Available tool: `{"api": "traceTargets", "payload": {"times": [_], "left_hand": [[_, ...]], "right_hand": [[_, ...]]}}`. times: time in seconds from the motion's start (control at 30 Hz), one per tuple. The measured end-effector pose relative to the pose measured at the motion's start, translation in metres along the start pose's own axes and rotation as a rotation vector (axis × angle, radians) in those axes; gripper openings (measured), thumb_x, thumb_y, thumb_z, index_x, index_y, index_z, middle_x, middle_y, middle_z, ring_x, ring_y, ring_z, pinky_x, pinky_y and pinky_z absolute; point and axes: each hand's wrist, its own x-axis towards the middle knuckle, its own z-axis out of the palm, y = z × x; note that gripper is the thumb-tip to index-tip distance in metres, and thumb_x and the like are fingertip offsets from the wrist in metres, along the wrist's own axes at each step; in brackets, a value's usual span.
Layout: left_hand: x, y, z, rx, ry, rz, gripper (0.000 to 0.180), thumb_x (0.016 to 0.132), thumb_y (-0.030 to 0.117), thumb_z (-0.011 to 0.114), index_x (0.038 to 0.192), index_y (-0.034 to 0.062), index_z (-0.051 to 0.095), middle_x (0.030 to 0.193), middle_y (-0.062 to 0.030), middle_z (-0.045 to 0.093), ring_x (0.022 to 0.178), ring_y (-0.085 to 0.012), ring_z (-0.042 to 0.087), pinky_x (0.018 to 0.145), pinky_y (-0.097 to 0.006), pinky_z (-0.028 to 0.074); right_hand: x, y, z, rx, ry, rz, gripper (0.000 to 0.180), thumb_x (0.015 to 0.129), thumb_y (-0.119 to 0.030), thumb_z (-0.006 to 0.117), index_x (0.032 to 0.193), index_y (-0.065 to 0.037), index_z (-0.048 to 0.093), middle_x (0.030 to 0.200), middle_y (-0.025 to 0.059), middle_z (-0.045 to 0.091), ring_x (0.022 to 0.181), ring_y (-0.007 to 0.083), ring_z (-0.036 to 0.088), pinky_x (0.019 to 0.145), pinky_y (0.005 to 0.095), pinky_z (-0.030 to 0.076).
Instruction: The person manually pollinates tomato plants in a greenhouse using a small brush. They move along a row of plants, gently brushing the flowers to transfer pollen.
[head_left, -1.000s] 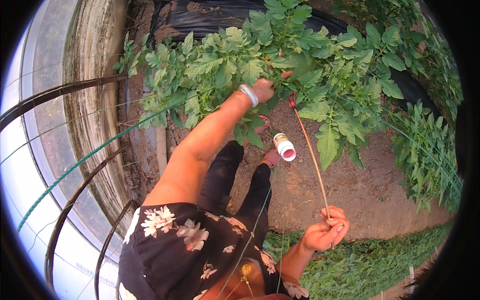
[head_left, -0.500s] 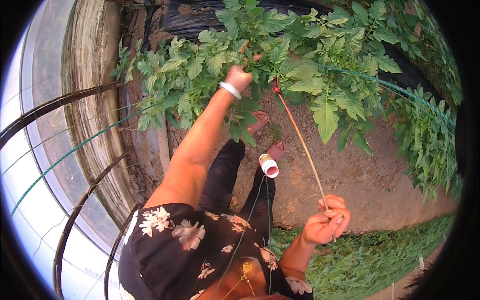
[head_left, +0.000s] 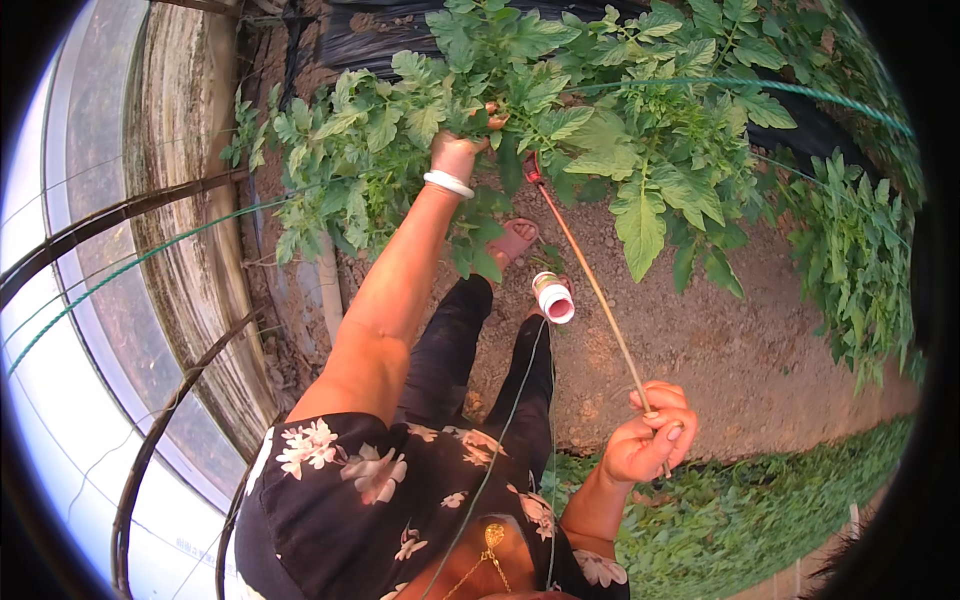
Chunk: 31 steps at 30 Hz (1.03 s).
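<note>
My left hand (head_left: 458, 158), with a white bangle on its wrist, reaches into the leaves of a tomato plant (head_left: 400, 130). Leaves cover part of its fingers; the fingertips that show look curled, and what lies between them is hidden. Pinched near its lower end by my right hand (head_left: 650, 437) is a thin wooden stick (head_left: 592, 275). The stick slants up and left, its red-coated tip just below the leaves, right of my left hand. A small white bottle (head_left: 556, 300), pinkish inside its mouth, hangs on a thin cord in front of my legs.
Green twine (head_left: 830, 95) runs through the plants at the upper right and across the left side. Dark curved poles (head_left: 130, 205) stand beside pale sheeting at the left. Bare soil (head_left: 690, 350) lies below, with more plants (head_left: 740, 520) at the lower right.
My left hand has shifted slightly left and now shows less among the leaves. The stick's red tip has moved slightly left. The hanging bottle has swung right and up.
</note>
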Motion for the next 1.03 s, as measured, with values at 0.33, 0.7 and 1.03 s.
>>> {"api": "traceTargets", "payload": {"times": [0.33, 0.7, 1.03], "left_hand": [[-0.041, 0.015, 0.045, -0.078, 0.187, -0.189, 0.036, 0.085, -0.005, 0.057, 0.122, -0.0037, 0.059, 0.117, -0.0089, 0.063, 0.106, -0.0178, 0.06, 0.096, -0.029, 0.045], [-0.071, 0.007, 0.182, 0.793, -0.658, 0.246, 0.043, 0.083, 0.007, 0.056, 0.126, 0.003, 0.059, 0.12, -0.0221, 0.062, 0.115, -0.0379, 0.056, 0.098, -0.042, 0.046], [-0.01, 0.057, 0.263, 1.627, -0.659, 0.453, 0.015, 0.074, 0.011, 0.06, 0.087, 0.0063, 0.065, 0.101, -0.0154, 0.066, 0.097, -0.0346, 0.064, 0.091, -0.044, 0.05]], "right_hand": [[-0.032, -0.007, -0.035, 0.038, 0.091, -0.033, 0.031, 0.098, -0.027, 0.043, 0.075, -0.005, 0.042, 0.07, 0.0166, 0.056, 0.062, 0.0229, 0.05, 0.064, 0.0394, 0.046], [-0.073, -0.004, -0.104, 0.232, 0.517, -0.029, 0.033, 0.1, -0.029, 0.04, 0.073, -0.01, 0.038, 0.059, 0.0093, 0.044, 0.054, 0.0181, 0.038, 0.055, 0.0351, 0.036], [-0.09, 0.016, -0.149, 0.387, 0.648, -0.002, 0.03, 0.102, -0.029, 0.035, 0.078, -0.011, 0.039, 0.062, 0.0086, 0.043, 0.058, 0.0168, 0.038, 0.061, 0.0345, 0.037]]}}
